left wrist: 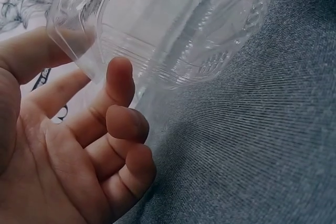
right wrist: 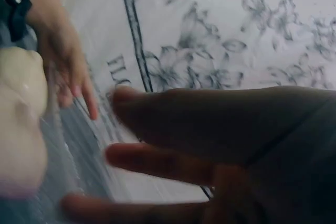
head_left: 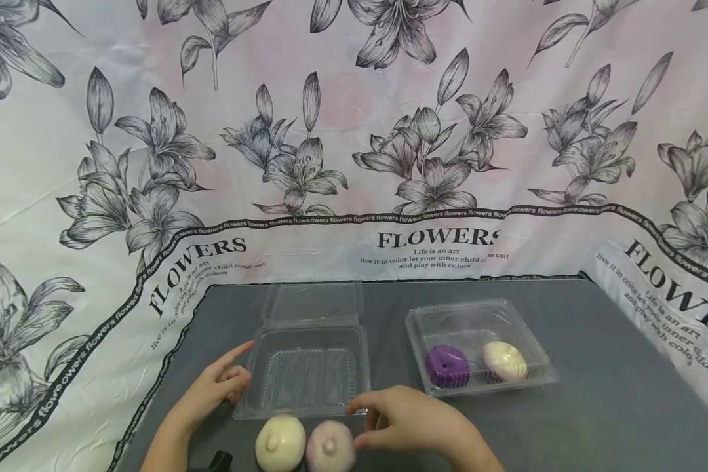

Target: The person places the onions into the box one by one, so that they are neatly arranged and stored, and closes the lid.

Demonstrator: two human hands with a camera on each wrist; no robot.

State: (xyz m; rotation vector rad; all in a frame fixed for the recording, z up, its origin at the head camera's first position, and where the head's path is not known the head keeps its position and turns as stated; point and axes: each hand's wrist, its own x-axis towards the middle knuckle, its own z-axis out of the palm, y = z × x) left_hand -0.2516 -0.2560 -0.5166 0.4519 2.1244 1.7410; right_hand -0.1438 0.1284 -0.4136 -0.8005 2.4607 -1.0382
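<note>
A clear plastic clamshell box (head_left: 307, 367) stands with its lid (head_left: 313, 303) folded back, nothing seen inside. My left hand (head_left: 215, 387) is at its left side, index finger stretched along the rim, the other fingers loosely bent. In the left wrist view the fingers are close to the clear wall (left wrist: 173, 72). In front of the box sit a round cream thing with a small nub on top (head_left: 280, 443) and a similar pinkish one (head_left: 331, 447). My right hand (head_left: 407, 419) is just right of the pinkish one, thumb and index apart. Whether the thumb touches it I cannot tell.
To the right stands a closed clear plastic box (head_left: 478, 314), holding a dark purple rounded thing (head_left: 446, 366) and a cream round one (head_left: 505, 360). A flower-printed cloth (head_left: 354, 164) rises behind the grey tabletop (head_left: 602, 393). A black object (head_left: 220, 461) shows by the left forearm.
</note>
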